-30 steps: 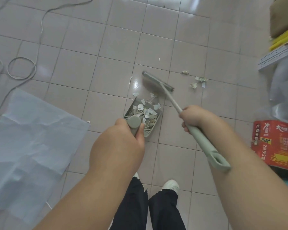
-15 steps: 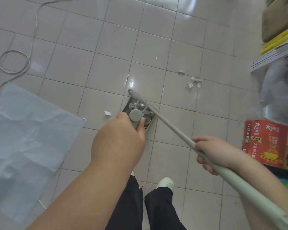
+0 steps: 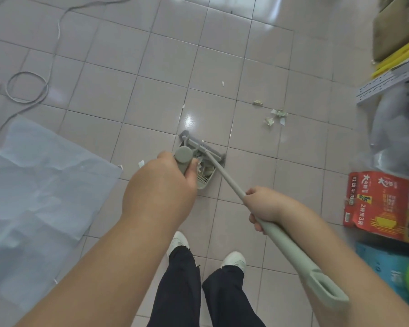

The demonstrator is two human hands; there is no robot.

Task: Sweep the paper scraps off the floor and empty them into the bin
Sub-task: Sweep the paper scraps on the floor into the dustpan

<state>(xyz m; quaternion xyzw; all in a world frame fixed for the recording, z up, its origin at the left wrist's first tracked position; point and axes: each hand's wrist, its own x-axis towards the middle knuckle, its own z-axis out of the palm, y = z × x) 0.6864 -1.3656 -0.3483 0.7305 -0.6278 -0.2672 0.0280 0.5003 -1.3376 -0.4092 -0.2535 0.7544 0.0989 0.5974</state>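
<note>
Left hand grips dustpan handle; right hand grips broom, head at pan mouth. Scraps lie well apart on floor — risk: pan tilts, collected paper spills. One scrap beside pan may be missed.

Broom head pulled in from the open tile beyond the dustpan; now lies across the pan's far mouth. Right hand drew back toward the body along the broom handle, then slid partway forward again. Most scraps that showed in the pan a second ago are covered by the broom head. One scrap now on the floor left of the pan.
</note>
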